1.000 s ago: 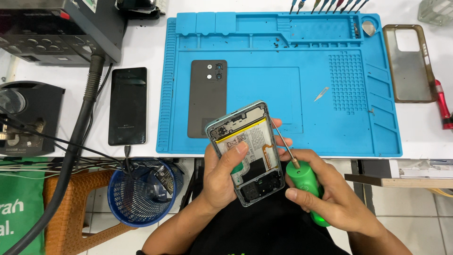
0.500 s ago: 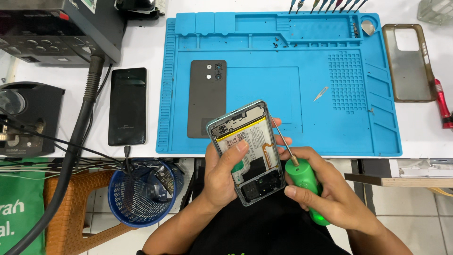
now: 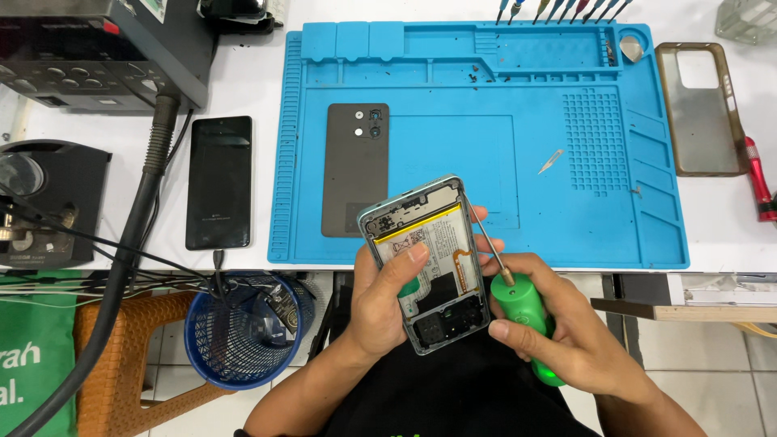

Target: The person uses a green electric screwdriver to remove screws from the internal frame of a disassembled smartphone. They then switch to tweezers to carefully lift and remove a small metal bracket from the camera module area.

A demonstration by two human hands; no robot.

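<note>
left hand (image 3: 387, 303) holds an opened smartphone w/ back cover off, battery & boards showing (image 3: 427, 260), fingers clamped round its edges, just below front edge of a blue silicone repair mat (image 3: 518, 162). right hand (image 3: 566, 336), fingers wrapped tight on a green-handled screwdriver (image 3: 518, 307), tip at phone's right side. dark rectangular back cover (image 3: 354, 168) lies on mat; black phone (image 3: 219, 181) left of mat on white table.
</note>
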